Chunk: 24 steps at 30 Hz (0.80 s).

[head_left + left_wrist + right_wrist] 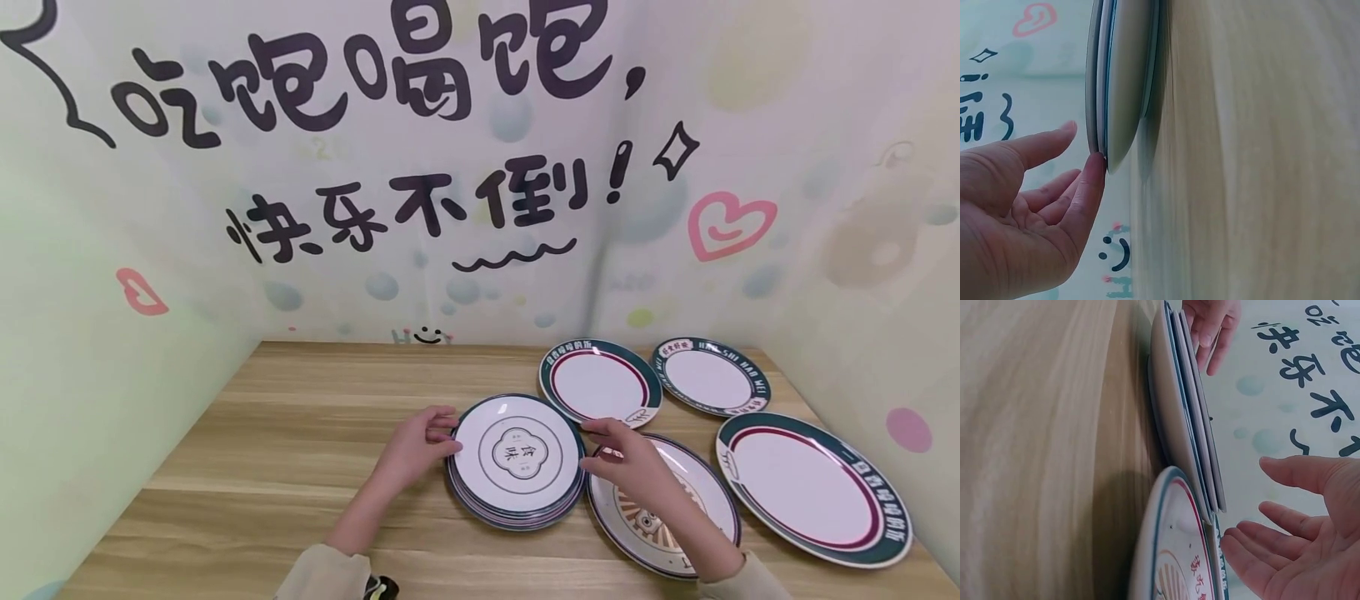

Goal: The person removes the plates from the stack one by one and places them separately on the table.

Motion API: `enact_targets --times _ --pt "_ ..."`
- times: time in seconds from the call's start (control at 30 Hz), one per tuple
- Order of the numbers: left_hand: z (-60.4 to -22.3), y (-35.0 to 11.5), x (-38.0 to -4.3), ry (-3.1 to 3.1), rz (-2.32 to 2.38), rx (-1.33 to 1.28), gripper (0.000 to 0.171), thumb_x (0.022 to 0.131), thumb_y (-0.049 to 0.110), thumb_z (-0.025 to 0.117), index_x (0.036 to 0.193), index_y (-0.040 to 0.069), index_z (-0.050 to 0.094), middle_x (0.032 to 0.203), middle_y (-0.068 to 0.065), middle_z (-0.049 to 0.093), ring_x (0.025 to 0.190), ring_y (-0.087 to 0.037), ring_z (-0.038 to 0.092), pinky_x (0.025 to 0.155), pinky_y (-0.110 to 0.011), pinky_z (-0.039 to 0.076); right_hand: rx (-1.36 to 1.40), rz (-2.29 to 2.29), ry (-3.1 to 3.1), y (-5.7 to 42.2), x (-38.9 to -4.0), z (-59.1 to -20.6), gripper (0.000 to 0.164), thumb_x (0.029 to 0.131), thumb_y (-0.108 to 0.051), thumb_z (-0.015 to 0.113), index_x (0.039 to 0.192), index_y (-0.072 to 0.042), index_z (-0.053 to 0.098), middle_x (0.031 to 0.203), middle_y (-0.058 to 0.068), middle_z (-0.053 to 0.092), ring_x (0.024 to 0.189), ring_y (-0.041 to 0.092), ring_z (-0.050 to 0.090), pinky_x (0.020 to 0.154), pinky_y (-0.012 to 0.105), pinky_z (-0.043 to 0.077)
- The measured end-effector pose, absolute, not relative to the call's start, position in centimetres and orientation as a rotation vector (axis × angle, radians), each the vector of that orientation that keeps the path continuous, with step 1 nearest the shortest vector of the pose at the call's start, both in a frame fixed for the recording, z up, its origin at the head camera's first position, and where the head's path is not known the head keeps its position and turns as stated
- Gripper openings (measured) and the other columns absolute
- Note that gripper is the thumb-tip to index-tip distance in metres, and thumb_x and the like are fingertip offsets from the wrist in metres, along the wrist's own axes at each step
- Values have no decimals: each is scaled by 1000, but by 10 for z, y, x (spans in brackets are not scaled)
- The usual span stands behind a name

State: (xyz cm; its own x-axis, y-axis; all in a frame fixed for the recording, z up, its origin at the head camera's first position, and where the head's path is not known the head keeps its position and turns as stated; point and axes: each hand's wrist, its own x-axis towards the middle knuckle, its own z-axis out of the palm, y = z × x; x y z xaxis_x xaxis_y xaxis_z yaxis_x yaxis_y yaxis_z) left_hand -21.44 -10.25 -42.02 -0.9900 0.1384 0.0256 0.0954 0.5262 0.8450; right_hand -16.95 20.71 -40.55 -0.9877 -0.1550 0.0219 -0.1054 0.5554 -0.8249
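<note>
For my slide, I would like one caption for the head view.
Left hand and right hand flank a stack of plates on a wood-grain table.

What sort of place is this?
Probably a small dining corner, or a set dressed like one. A wood-grain table stands between pale decorated walls; cheerful Chinese writing about eating and drinking fills the back one, and plates lie stacked and singly.

Both arms (367, 508) extended, fingers (1087, 194) loosely bent

pale walls (67, 250), black lettering (429, 208), pink heart (724, 235), wood-grain tabletop (300, 425)
</note>
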Motion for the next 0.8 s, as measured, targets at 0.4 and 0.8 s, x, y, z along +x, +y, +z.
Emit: enact_targets --times 0.4,0.8 --pt "-421 -102 -216 2650 1545 209 49 85 0 74 132 1 60 121 -17 70 98 -25 70 81 -33 62 -212 -1448 2574 199 -172 -416 78 88 -17 76 151 3 36 158 27 32 145 47 33 118 51 33" --pt "-422 -105 -218 2527 1702 216 47 88 -3 70 133 -3 58 123 -21 68 109 -33 68 93 -39 59 -183 -1267 2656 192 -171 -416 88 82 -25 82 153 -3 36 156 30 34 141 49 39 115 54 39"
